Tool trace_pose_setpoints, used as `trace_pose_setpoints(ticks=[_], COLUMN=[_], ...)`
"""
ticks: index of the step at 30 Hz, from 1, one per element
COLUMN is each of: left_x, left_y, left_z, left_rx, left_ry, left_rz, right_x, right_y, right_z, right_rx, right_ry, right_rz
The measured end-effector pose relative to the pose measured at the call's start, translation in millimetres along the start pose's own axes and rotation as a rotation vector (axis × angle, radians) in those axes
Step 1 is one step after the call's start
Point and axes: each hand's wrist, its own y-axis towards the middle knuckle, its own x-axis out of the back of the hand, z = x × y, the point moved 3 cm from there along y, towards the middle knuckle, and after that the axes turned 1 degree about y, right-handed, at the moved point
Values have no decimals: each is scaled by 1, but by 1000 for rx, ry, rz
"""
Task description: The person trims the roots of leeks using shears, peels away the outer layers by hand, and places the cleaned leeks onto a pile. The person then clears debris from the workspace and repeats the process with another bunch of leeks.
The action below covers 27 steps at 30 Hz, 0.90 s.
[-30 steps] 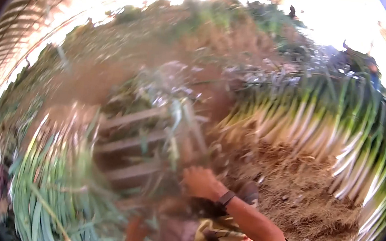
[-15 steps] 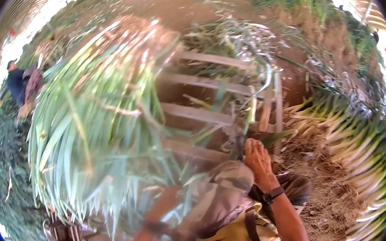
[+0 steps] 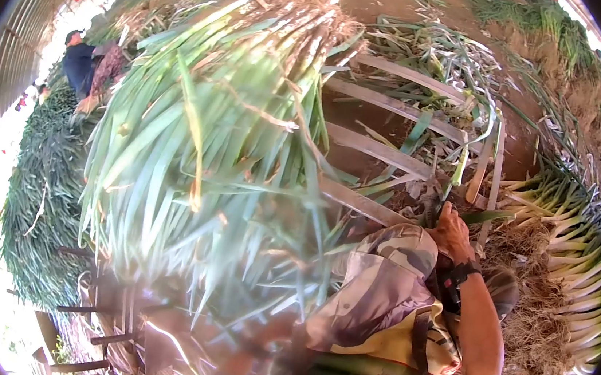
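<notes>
A large heap of long green leek-like stalks (image 3: pixel 194 154) fills the left and middle of the view, its roots toward the top. My right hand (image 3: pixel 452 234) is by my knee at the end of the wooden slats (image 3: pixel 381 150), fingers bent together near a dark upright piece and a green leaf (image 3: pixel 484 215). What it grips is hidden. My left hand (image 3: pixel 278 328) is a blur at the lower edge of the heap, and its fingers cannot be made out. Camouflage trousers (image 3: pixel 378 283) cover my bent leg between the hands.
Rows of white-stemmed stalks (image 3: pixel 583 290) with brown roots (image 3: pixel 527 328) lie at the right. Cut leaves (image 3: pixel 446 56) are scattered beyond the slats. Another person (image 3: pixel 79 65) in dark clothing is at the upper left, beside a dark green pile (image 3: pixel 47 197).
The view has swung left, so the scene appears shifted right. My left hand has moved nearer the heap's lower edge; my right hand stays by the slats.
</notes>
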Motion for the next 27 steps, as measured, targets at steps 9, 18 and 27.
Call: trace_pose_setpoints(ticks=[9,18,27], left_x=[-67,-105,-132], left_y=[-20,8,114], left_z=[8,19,4], left_rx=[40,57,-99], left_ry=[-195,-278,-137], left_rz=[-131,-153,-122], right_x=[-12,-26,-23], right_y=[-3,7,1], right_z=[-9,-20,-12], right_rx=[47,140,73], right_ry=[60,15,81], right_rz=[73,9,25])
